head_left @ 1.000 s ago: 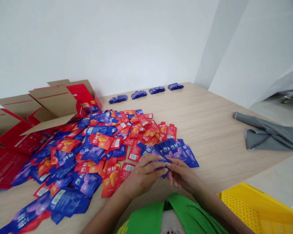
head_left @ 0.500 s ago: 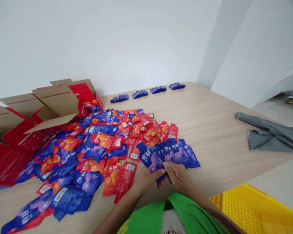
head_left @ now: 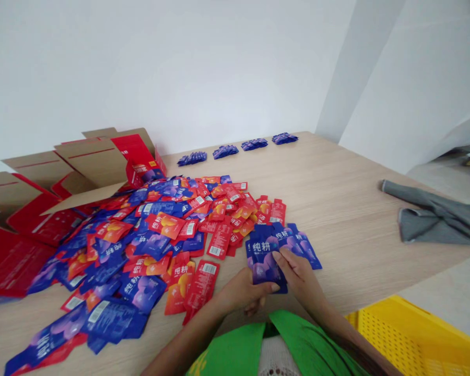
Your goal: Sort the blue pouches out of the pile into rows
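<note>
Your left hand (head_left: 241, 291), lower centre, grips a blue sachet (head_left: 262, 257) under its outstretched thumb, fingers curled; your right hand (head_left: 301, 272), angled leftward, pinches its right side.

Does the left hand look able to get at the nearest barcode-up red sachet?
Likely yes: the red sachet lies beside the left hand with its barcode uncovered, though that hand is touching a blue sachet.

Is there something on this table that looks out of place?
The grey cloth, perhaps: it lies twisted on the right of the table, apart from the packets. No damage or spill stands out.
</note>
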`<action>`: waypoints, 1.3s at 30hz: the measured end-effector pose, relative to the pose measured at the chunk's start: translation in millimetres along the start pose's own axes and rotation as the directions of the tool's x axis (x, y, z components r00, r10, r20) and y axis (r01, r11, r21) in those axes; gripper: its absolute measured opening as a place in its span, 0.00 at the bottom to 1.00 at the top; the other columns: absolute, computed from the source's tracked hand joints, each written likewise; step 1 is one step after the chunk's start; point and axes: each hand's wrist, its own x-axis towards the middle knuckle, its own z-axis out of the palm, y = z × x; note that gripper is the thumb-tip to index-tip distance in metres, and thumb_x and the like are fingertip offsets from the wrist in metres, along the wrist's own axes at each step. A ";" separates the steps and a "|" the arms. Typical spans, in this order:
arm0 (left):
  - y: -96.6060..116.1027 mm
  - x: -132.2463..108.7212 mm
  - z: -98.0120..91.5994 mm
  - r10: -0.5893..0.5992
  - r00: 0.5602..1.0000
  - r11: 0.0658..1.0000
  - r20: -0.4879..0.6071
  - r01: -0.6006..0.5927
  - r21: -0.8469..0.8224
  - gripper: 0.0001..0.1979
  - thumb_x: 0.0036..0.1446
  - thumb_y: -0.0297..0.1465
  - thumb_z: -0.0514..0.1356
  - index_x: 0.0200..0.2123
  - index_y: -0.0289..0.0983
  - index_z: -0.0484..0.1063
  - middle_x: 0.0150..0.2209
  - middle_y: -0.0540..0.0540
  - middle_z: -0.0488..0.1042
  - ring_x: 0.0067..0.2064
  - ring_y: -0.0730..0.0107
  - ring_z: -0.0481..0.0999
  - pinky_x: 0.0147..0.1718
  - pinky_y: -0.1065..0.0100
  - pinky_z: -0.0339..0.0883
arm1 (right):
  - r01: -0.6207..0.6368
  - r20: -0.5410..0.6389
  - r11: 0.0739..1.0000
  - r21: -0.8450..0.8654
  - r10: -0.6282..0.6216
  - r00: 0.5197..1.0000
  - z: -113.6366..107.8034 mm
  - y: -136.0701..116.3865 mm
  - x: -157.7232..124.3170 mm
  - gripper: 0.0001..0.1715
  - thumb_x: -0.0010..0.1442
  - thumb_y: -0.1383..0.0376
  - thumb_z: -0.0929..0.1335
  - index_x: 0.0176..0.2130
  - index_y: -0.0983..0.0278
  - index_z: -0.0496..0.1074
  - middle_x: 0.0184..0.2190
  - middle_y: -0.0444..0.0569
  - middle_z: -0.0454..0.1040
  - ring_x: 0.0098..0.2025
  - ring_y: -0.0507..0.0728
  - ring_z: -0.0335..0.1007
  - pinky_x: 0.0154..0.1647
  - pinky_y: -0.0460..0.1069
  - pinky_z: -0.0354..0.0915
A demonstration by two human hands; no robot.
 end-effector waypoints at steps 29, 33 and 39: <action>-29.8 -22.9 -168.9 0.507 0.638 0.264 -0.580 0.525 0.809 0.25 0.58 0.34 0.52 0.56 0.25 0.63 0.51 0.30 0.72 0.52 0.49 0.71 0.53 0.54 0.60 | -0.119 -0.018 0.915 -0.386 0.121 0.992 -52.4 48.3 25.5 0.21 0.60 0.49 0.56 0.25 0.58 0.61 0.18 0.43 0.67 0.23 0.56 0.66 0.26 0.48 0.57; -22.5 -11.0 -168.1 0.489 0.615 0.298 -0.619 0.549 0.781 0.26 0.59 0.35 0.51 0.57 0.26 0.61 0.54 0.30 0.70 0.55 0.51 0.69 0.56 0.54 0.56 | -0.114 -0.017 0.927 -0.358 0.115 0.993 -48.7 41.2 24.2 0.21 0.59 0.49 0.57 0.22 0.58 0.58 0.17 0.42 0.64 0.22 0.55 0.63 0.25 0.48 0.56; -10.6 6.5 -174.3 0.415 0.658 0.304 -0.629 0.551 0.777 0.27 0.59 0.34 0.52 0.59 0.26 0.59 0.56 0.29 0.68 0.57 0.50 0.67 0.59 0.45 0.45 | -0.115 -0.033 0.949 -0.294 0.110 0.993 -49.5 34.0 22.3 0.22 0.60 0.49 0.56 0.22 0.58 0.58 0.15 0.40 0.62 0.20 0.54 0.62 0.25 0.48 0.56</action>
